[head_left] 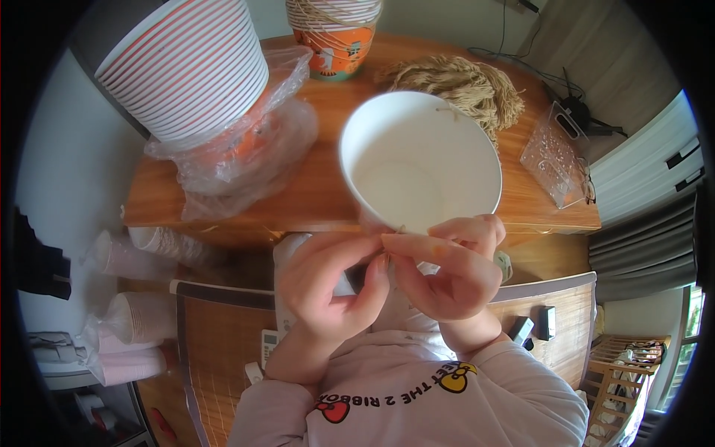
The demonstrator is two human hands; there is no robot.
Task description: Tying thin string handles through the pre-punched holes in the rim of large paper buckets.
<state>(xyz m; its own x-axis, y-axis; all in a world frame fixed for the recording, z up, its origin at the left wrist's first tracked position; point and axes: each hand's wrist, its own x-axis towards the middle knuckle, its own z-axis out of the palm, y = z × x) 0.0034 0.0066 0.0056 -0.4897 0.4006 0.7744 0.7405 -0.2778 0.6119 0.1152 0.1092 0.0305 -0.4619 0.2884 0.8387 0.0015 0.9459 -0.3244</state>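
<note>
We hold a white paper cup [421, 160] above the near edge of the wooden bench [320, 194]. Our left hand [331, 287] and right hand [447, 268] pinch its base; the twine bundle [462, 86] lies beyond the cup.

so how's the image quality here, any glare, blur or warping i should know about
Head view: strong fisheye warp, so the wooden table edge bows and the corners go black. Daylight from the window at lower right washes the inside of the white paper cup nearly featureless. The left hand and right hand, pinching at the cup's rim, look slightly soft. The stack of striped cups stays fairly sharp.
</note>
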